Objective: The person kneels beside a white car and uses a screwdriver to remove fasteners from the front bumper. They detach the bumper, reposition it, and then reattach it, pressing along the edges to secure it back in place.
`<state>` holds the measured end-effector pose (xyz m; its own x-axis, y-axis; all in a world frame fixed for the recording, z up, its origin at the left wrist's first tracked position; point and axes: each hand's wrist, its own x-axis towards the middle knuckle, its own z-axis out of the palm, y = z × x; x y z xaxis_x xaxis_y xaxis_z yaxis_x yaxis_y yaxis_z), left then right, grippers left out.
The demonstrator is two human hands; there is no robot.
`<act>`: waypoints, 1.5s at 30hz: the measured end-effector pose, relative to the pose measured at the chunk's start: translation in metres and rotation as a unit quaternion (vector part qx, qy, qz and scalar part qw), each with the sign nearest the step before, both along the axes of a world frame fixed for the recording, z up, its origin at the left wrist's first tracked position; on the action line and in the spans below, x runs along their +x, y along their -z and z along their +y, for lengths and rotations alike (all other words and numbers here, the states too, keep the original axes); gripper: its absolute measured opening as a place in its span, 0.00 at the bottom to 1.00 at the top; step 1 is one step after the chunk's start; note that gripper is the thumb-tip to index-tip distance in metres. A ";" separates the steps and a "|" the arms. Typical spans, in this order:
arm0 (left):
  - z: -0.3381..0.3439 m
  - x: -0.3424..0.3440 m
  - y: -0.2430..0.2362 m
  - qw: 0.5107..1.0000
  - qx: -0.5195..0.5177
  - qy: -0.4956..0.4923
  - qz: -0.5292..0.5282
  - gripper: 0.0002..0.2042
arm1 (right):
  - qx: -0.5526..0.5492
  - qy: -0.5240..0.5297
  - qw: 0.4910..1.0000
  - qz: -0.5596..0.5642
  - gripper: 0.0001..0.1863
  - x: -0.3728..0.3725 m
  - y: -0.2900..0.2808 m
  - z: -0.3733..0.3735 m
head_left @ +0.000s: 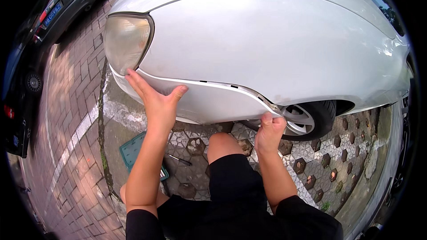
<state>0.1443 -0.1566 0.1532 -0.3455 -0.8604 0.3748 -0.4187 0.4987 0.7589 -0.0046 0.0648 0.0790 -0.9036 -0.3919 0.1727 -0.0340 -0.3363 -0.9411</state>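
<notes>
A white car's front bumper (pixel 209 102) stands away from the white fender (pixel 231 40) along a dark, curved gap, with several small slots showing in its upper edge. My left hand (pixel 155 100) lies spread on the bumper just under the clouded headlight (pixel 128 40), fingertips near the lamp's lower corner and thumb out to the right. Beside the front wheel (pixel 313 118), my right hand (pixel 270 133) is closed on the bumper's rear corner, thumb on top. The fingers behind that edge are partly hidden.
Below my left forearm, an open green tool case (pixel 133 151) lies on the ground, with a dark screwdriver-like tool (pixel 179 159) beside it. My knee (pixel 224 144) is close under the bumper. Dark parked cars (pixel 66 9) stand at left. Paving has hexagonal holes (pixel 299 165).
</notes>
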 end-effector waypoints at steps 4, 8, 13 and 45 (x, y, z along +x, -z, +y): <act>0.002 -0.001 0.002 1.000 -0.011 -0.011 -0.003 0.66 | 0.000 0.025 1.000 0.004 0.24 0.004 -0.011 -0.004; 0.003 -0.002 0.006 0.999 -0.028 0.006 0.017 0.66 | -0.042 0.009 0.998 -0.034 0.22 -0.002 -0.003 -0.003; 0.001 -0.001 0.005 0.999 -0.032 0.008 0.008 0.64 | -0.084 -0.039 0.992 -0.088 0.19 -0.001 -0.002 0.001; 0.007 -0.014 -0.008 1.000 -0.001 0.018 0.024 0.63 | -0.077 0.033 0.989 -0.122 0.17 0.017 -0.021 -0.020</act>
